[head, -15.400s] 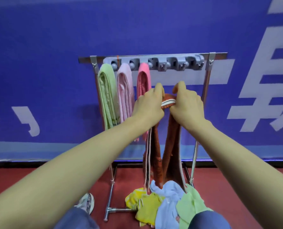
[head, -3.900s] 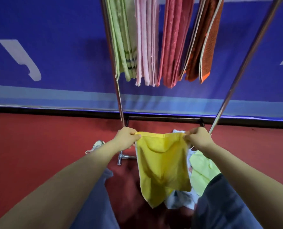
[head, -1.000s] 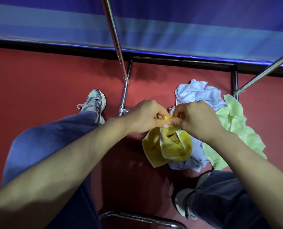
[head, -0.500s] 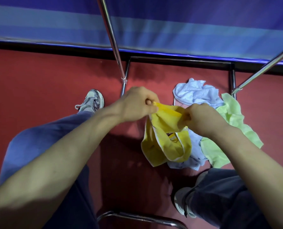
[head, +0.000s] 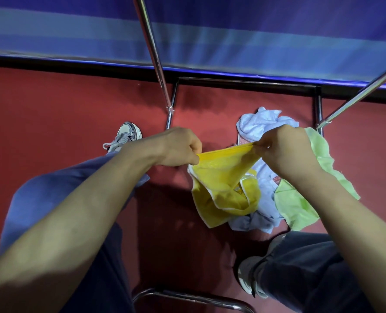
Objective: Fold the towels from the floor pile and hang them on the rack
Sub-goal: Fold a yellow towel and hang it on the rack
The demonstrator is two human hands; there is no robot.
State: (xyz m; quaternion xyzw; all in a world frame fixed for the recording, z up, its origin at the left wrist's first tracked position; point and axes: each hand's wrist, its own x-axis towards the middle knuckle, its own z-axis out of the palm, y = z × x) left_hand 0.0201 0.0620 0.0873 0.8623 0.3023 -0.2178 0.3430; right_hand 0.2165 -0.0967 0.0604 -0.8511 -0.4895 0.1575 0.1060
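A yellow towel [head: 221,177] hangs between my two hands above the floor pile. My left hand [head: 180,147] pinches its upper edge at the left end, and my right hand [head: 282,150] pinches the same edge at the right end, so the edge is stretched taut. The rest of the yellow towel sags in loose folds. Under it on the red floor lie a pale blue towel [head: 262,123] and a light green towel [head: 300,199]. Only the rack's two metal uprights [head: 153,55] and its base bars show; the hanging rail is out of view.
My legs in blue trousers and two sneakers [head: 126,134] stand either side of the pile. A curved metal base bar [head: 187,297] runs near the bottom edge. A blue wall panel [head: 232,30] closes off the far side behind the rack's rear crossbar [head: 244,83].
My hands have drawn apart along the yellow towel's top edge, pulling it from a bunched fold into a taut line. The pile on the floor has not moved.
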